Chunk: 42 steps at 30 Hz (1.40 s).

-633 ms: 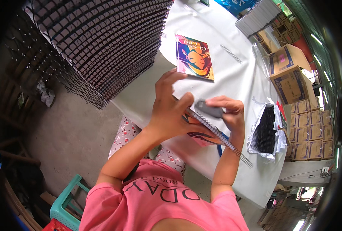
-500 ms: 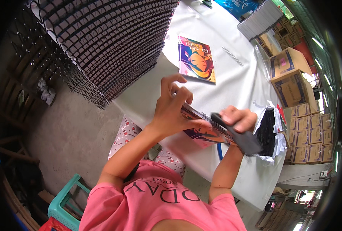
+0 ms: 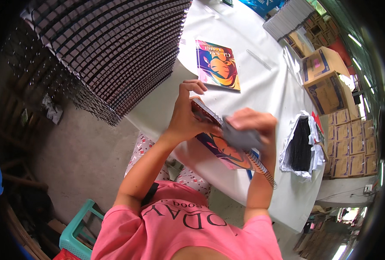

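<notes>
My left hand (image 3: 181, 117) is closed around a colorful notebook (image 3: 229, 154), held tilted over the table's near edge, with the thumb on its cover near the spine. A spiral binding coil (image 3: 264, 167) runs along that spine, and its lower end sticks out past the notebook's corner. My right hand (image 3: 257, 121) grips a flat dark grey block (image 3: 242, 136), smeared by motion, over the coil's middle stretch. Whether the block touches the coil cannot be made out. Farther off on the table lies a notebook cover or book (image 3: 218, 65) with similar art, flat and apart from both hands.
On the white-covered table (image 3: 266, 95) lie a loose coil (image 3: 258, 59) and black coils in torn white wrapping (image 3: 299, 143). A tall stack of black coils (image 3: 114, 47) rises at the left. Cardboard boxes (image 3: 328, 93) stand at the right, a green stool (image 3: 77, 229) at lower left.
The grey block in my right hand has moved up and left along the coil, baring the coil's lower end. My left hand has shifted slightly left with the notebook.
</notes>
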Each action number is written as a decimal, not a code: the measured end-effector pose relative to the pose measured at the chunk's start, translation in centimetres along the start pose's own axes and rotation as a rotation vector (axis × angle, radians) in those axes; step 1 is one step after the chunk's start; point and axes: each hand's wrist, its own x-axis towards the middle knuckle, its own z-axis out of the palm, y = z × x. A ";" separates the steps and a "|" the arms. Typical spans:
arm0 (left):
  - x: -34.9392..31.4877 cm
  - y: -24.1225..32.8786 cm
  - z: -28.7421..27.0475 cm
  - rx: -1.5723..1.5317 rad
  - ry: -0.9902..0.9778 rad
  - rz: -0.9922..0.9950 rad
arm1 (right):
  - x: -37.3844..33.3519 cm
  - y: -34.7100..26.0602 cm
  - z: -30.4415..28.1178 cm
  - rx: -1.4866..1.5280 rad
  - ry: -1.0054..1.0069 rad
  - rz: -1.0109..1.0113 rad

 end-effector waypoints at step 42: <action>-1.1 4.3 2.1 0.465 0.186 0.245 | -18.2 1.5 5.5 -1.303 0.447 0.802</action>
